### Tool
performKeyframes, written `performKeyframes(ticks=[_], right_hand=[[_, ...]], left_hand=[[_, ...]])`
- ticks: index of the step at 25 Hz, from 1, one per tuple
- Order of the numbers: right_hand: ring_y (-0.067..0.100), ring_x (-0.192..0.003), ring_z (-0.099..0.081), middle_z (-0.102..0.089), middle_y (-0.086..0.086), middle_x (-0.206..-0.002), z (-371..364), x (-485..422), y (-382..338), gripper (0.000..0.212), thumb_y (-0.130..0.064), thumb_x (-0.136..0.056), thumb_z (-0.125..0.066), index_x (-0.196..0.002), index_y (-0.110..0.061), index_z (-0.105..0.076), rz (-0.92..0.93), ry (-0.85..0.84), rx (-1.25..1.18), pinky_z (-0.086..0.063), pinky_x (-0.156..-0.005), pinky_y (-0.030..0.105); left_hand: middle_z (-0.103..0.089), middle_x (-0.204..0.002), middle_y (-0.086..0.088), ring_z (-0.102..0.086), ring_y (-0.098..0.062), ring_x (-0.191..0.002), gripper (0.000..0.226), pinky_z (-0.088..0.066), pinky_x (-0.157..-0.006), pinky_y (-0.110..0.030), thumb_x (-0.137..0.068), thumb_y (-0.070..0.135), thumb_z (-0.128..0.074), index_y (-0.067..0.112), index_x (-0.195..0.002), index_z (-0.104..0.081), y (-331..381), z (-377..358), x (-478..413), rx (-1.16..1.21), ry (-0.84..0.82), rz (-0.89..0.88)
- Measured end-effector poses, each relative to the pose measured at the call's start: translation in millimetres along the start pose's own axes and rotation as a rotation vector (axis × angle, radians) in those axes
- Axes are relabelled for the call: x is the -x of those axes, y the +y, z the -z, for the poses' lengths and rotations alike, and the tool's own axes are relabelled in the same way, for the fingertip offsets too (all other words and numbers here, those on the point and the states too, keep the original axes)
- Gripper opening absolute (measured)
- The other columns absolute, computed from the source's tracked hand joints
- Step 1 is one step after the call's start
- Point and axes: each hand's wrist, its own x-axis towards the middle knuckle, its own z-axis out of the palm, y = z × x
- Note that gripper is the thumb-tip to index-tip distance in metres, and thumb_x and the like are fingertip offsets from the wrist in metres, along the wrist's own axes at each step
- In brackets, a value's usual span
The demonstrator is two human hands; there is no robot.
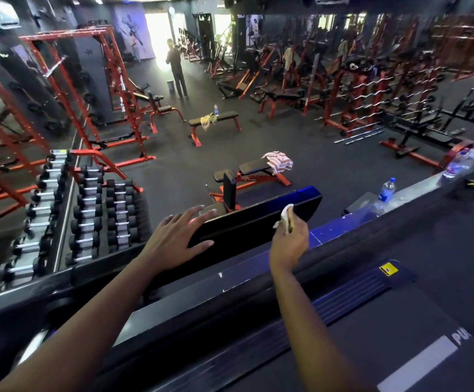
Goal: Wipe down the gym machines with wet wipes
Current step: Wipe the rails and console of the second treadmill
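Note:
A black treadmill console [258,219] stands in front of me, its top edge lit blue. My right hand [291,236] is closed on a crumpled white wet wipe [285,217] and presses it against the back face of the console near its right end. My left hand [179,236] lies flat with fingers spread on the console's left end. The treadmill's belt and deck [399,321] run under my arms at the lower right.
A ledge [416,190] to the right carries a water bottle [386,189] and more bottles [460,159] further along. Below lie a dumbbell rack [88,210], red benches [254,172] with a towel, and red racks. A person [177,67] stands far off.

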Motion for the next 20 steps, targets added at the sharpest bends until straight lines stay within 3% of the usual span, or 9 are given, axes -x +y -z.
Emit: performKeyframes(ticks=[3,7,9,11,13,15,17,20], right_hand=[[0.021,-0.079,-0.057,-0.058,0.008,-0.092,-15.7,37.7,-6.2,0.04,0.01,-0.079,-0.062,-0.113,-0.009,-0.067,0.159,-0.089,0.058,-0.048,-0.07,0.028],[0.018,-0.072,-0.057,-0.059,0.002,-0.084,-28.5,89.8,-6.6,0.028,-0.009,-0.084,-0.055,-0.107,-0.014,-0.069,0.394,-0.296,0.1,-0.047,-0.064,0.026],[0.011,-0.078,-0.059,-0.062,-0.001,-0.088,-17.3,73.5,-11.5,0.027,-0.006,-0.083,-0.057,-0.106,-0.012,-0.07,0.405,-0.361,0.081,-0.052,-0.069,0.027],[-0.001,-0.084,-0.056,-0.063,-0.005,-0.095,-3.4,25.8,-17.2,0.028,0.001,-0.083,-0.06,-0.108,-0.009,-0.069,0.309,-0.276,0.136,-0.051,-0.079,0.019],[0.013,-0.096,-0.055,-0.063,0.003,-0.109,9.9,-32.8,-20.7,0.031,0.002,-0.087,-0.055,-0.114,-0.008,-0.066,0.26,-0.184,0.355,-0.045,-0.084,0.023],[0.025,-0.103,-0.049,-0.059,0.01,-0.119,14.3,-69.5,-16.5,0.038,0.006,-0.088,-0.047,-0.12,-0.009,-0.062,0.268,-0.219,0.582,-0.036,-0.077,0.024],[0.029,-0.102,-0.045,-0.057,0.012,-0.12,7.4,-68.0,-10.8,0.045,0.01,-0.087,-0.043,-0.125,-0.009,-0.059,0.308,-0.298,0.712,-0.034,-0.072,0.025],[0.03,-0.094,-0.046,-0.059,0.015,-0.109,-9.3,-28.5,-20.4,0.043,0.009,-0.083,-0.044,-0.121,-0.005,-0.058,0.417,-0.351,0.732,-0.042,-0.077,0.033]], left_hand=[[-0.026,-0.154,0.006,-0.039,-0.02,-0.134,0.087,-0.031,-0.108,-0.039,-0.074,0.084,-0.002,0.042,-0.149,-0.01,-1.3,-9.9,-14.4,-0.032,-0.056,-0.029],[-0.026,-0.153,0.01,-0.04,-0.016,-0.133,0.079,-0.037,-0.103,-0.036,-0.077,0.078,-0.007,0.044,-0.148,-0.007,-4.0,-13.5,-17.0,-0.007,-0.048,-0.053],[-0.025,-0.153,0.012,-0.04,-0.014,-0.133,0.077,-0.039,-0.1,-0.035,-0.078,0.076,-0.009,0.045,-0.148,-0.005,-4.2,-14.0,-17.7,-0.006,-0.039,-0.063],[-0.024,-0.154,0.012,-0.038,-0.014,-0.134,0.078,-0.04,-0.1,-0.036,-0.078,0.077,-0.008,0.044,-0.149,-0.004,-5.0,-15.1,-17.2,-0.013,-0.033,-0.064],[-0.025,-0.154,0.011,-0.038,-0.014,-0.134,0.079,-0.041,-0.099,-0.036,-0.078,0.077,-0.008,0.043,-0.149,-0.004,-5.3,-16.0,-17.2,-0.011,-0.02,-0.068],[-0.026,-0.153,0.011,-0.038,-0.015,-0.135,0.079,-0.041,-0.1,-0.037,-0.078,0.077,-0.008,0.044,-0.149,-0.005,-5.6,-15.8,-17.7,-0.001,-0.015,-0.07],[-0.026,-0.153,0.011,-0.037,-0.014,-0.135,0.079,-0.04,-0.101,-0.037,-0.077,0.076,-0.008,0.043,-0.149,-0.006,-5.6,-17.3,-18.3,0.006,-0.013,-0.071],[-0.028,-0.152,0.012,-0.038,-0.015,-0.134,0.079,-0.041,-0.1,-0.037,-0.077,0.077,-0.008,0.043,-0.149,-0.008,-5.3,-18.9,-18.8,0.012,-0.006,-0.071]])
